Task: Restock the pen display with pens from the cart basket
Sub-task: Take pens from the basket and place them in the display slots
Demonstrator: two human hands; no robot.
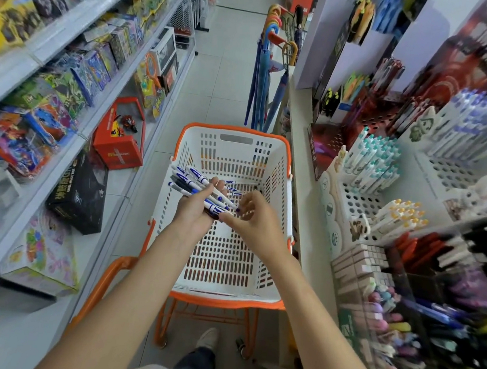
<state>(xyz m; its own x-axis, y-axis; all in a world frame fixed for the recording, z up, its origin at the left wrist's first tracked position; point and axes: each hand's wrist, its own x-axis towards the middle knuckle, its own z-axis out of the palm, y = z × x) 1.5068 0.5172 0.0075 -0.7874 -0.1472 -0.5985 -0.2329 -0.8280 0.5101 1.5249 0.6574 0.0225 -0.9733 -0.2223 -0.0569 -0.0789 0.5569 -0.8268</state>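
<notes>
Over the white, orange-rimmed cart basket point(280, 170) the left hand point(195, 212) grips a fan of white pens point(197, 185) with blue caps and lettering, the right hand point(253, 218) curls at their tips, pinching or not I cannot tell, loose pens point(233, 188) lie half hidden beneath, and the pen display point(370, 167) stands right, its nearer racks blurred.

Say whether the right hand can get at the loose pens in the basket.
Probably yes: the right hand is above the basket, the loose pens lie past its fingers, uncovered, and the left hand holds its bunch of pens aside.
</notes>
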